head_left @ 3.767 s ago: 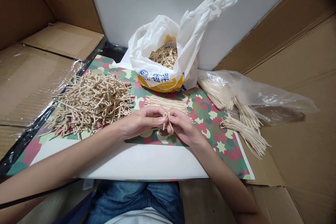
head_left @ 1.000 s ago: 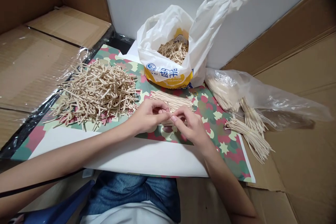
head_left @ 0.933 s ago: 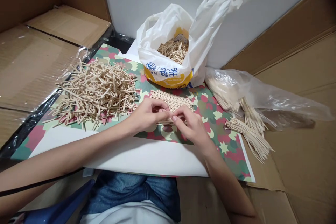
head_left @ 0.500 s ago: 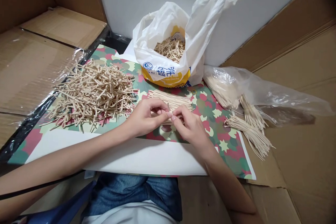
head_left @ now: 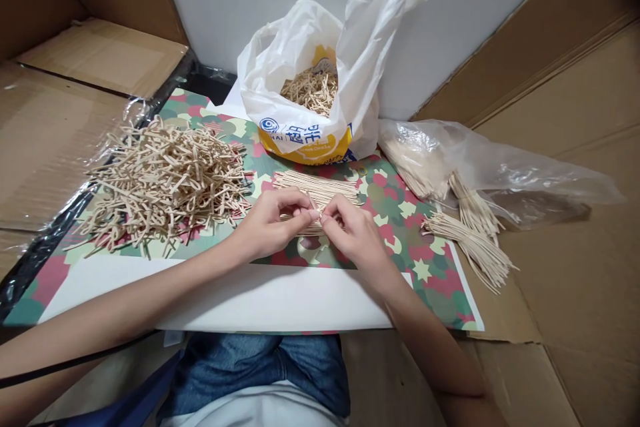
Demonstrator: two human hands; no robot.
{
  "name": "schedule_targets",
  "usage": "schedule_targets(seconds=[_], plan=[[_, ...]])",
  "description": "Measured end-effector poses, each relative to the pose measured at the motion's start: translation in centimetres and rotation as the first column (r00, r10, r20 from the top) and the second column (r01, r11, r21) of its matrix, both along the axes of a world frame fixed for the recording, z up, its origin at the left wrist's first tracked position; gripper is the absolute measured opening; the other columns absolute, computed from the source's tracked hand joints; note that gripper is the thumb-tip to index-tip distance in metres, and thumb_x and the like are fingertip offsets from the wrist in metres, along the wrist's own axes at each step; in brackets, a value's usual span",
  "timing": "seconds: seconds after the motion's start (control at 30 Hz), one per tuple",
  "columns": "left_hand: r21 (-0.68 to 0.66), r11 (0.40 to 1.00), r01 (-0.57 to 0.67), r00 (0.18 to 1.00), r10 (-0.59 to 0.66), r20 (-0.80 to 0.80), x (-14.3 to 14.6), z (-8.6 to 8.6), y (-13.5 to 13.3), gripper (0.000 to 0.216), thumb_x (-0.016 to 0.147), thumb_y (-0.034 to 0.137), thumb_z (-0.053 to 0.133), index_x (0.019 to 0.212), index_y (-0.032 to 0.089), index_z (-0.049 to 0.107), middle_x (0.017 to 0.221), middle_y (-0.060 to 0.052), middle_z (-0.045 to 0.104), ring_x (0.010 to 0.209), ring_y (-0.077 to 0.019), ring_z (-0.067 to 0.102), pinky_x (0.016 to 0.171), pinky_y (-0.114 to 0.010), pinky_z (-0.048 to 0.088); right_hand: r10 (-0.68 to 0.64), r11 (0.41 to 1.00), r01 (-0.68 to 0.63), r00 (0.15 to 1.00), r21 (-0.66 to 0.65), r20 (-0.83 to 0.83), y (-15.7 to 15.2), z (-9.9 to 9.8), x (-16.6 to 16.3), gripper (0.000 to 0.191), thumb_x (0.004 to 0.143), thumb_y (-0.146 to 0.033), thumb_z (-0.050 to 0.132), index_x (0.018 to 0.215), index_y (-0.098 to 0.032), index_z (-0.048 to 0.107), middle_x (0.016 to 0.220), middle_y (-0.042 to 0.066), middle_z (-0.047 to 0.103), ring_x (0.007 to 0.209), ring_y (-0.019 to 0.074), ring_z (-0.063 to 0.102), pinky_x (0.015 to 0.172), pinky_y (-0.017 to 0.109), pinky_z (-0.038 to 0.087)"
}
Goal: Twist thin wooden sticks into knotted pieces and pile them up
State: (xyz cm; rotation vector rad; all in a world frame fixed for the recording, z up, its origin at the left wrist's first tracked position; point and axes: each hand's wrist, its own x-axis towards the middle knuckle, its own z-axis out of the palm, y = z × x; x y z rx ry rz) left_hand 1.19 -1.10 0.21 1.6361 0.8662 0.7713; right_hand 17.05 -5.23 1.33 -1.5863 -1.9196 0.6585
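My left hand (head_left: 275,221) and my right hand (head_left: 354,230) meet at their fingertips over the middle of the mat. Both are closed in a pinch on a thin pale strand (head_left: 313,201), mostly hidden by the fingers. Just beyond and beneath them, a row of straight pale strands (head_left: 320,185) lies side by side on the camouflage-patterned mat (head_left: 395,227). To the left of my left hand rises a large loose pile of short, bent and looped strands (head_left: 170,180).
Behind the row stands an open white plastic bag (head_left: 295,113) holding more short pieces. Tied strand bundles (head_left: 473,247) and a clear plastic bag (head_left: 480,153) lie at the right. Cardboard (head_left: 575,267) borders both sides. White paper (head_left: 210,293) lies along the near edge.
The view has shifted slightly, so the bag, pile and bundles appear a little further left. Both hands keep their pinch, with the fingertips changing position only slightly.
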Motion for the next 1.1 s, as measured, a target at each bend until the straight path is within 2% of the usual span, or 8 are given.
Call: schedule_targets(seconds=[0.17, 0.37, 0.53, 0.6, 0.7, 0.87, 1.0, 1.1], plan=[[0.133, 0.991, 0.027, 0.992, -0.011, -0.126, -0.3, 0.3, 0.4, 0.022, 0.076, 0.03, 0.055, 0.067, 0.012, 0.06, 0.062, 0.0, 0.051, 0.062, -0.0106, 0.045, 0.058, -0.021, 0.035, 0.022, 0.993, -0.032, 0.996, 0.111, 0.087, 0.1, -0.5, 0.2, 0.006, 0.082, -0.019, 0.042, 0.086, -0.02, 0.046, 0.074, 0.001, 0.057, 0.069, 0.0148, 0.054, 0.064, 0.025, 0.04], [-0.235, 0.957, 0.167, 0.986, -0.168, 0.018, -0.5, -0.3, 0.9, 0.025, 0.074, 0.036, 0.057, 0.068, 0.012, 0.054, 0.061, 0.001, 0.049, 0.058, -0.0095, 0.046, 0.055, -0.021, 0.037, 0.148, 0.962, -0.199, 0.955, 0.187, 0.257, 0.4, -0.8, 0.5, 0.011, 0.084, -0.018, 0.039, 0.091, -0.019, 0.048, 0.083, 0.006, 0.056, 0.081, 0.0194, 0.052, 0.072, 0.031, 0.039], [-0.317, 0.939, 0.134, 0.989, -0.106, 0.102, -0.3, -0.7, 0.8, 0.026, 0.071, 0.034, 0.062, 0.082, 0.015, 0.047, 0.066, 0.004, 0.045, 0.061, -0.009, 0.046, 0.057, -0.02, 0.038, 0.139, 0.972, -0.182, 0.955, 0.147, 0.263, 0.5, -0.8, 0.6, 0.008, 0.085, -0.021, 0.04, 0.08, -0.019, 0.046, 0.078, 0.004, 0.054, 0.076, 0.0187, 0.05, 0.069, 0.03, 0.038], [-0.222, 0.973, 0.069, 0.993, -0.046, 0.107, -0.3, -0.7, 0.6, 0.03, 0.072, 0.033, 0.062, 0.089, 0.017, 0.044, 0.072, 0.003, 0.044, 0.063, -0.0089, 0.045, 0.059, -0.021, 0.039, 0.131, 0.978, -0.163, 0.965, 0.129, 0.228, 0.5, -0.7, 0.7, 0.008, 0.085, -0.022, 0.04, 0.079, -0.019, 0.045, 0.077, 0.003, 0.054, 0.076, 0.0178, 0.051, 0.068, 0.029, 0.038], [0.136, 0.99, -0.042, 0.999, 0.042, 0.002, -0.4, -0.6, 0.1, 0.025, 0.076, 0.032, 0.059, 0.091, 0.018, 0.045, 0.084, -0.001, 0.048, 0.075, -0.0124, 0.046, 0.07, -0.025, 0.04, 0.124, 0.987, -0.138, 0.98, 0.084, 0.156, 0.5, -0.6, 0.7, 0.009, 0.085, -0.023, 0.041, 0.077, -0.02, 0.044, 0.074, 0.001, 0.054, 0.072, 0.0157, 0.051, 0.065, 0.026, 0.037], [0.649, 0.756, 0.079, 0.968, 0.097, -0.23, -0.9, -0.6, 0.0, 0.014, 0.082, 0.023, 0.048, 0.089, 0.018, 0.059, 0.084, -0.006, 0.053, 0.08, -0.0171, 0.046, 0.075, -0.032, 0.033, 0.118, 0.992, -0.119, 0.992, -0.039, -0.036, 0.4, -0.3, 0.6, 0.007, 0.082, -0.022, 0.044, 0.075, -0.021, 0.044, 0.067, -0.004, 0.052, 0.058, 0.0107, 0.049, 0.053, 0.022, 0.034], [0.811, 0.565, 0.155, 0.953, 0.13, -0.272, -1.3, -0.7, 0.3, 0.016, 0.081, 0.019, 0.048, 0.092, 0.018, 0.061, 0.077, -0.006, 0.056, 0.072, -0.0161, 0.044, 0.068, -0.031, 0.03, 0.071, 0.977, -0.123, 0.959, -0.176, -0.273, 0.6, -0.6, 0.6, 0.008, 0.078, -0.022, 0.047, 0.071, -0.021, 0.043, 0.06, -0.007, 0.05, 0.049, 0.0085, 0.048, 0.047, 0.019, 0.033], [0.845, 0.516, 0.142, 0.966, 0.113, -0.232, -1.3, -0.4, 0.3, 0.014, 0.08, 0.018, 0.051, 0.088, 0.018, 0.062, 0.074, -0.005, 0.056, 0.069, -0.0153, 0.044, 0.066, -0.031, 0.03, 0.042, 0.954, -0.163, 0.904, -0.252, -0.425, 0.7, -0.8, 0.6, 0.008, 0.076, -0.021, 0.049, 0.07, -0.02, 0.044, 0.057, -0.006, 0.051, 0.052, 0.0093, 0.052, 0.049, 0.02, 0.037]])
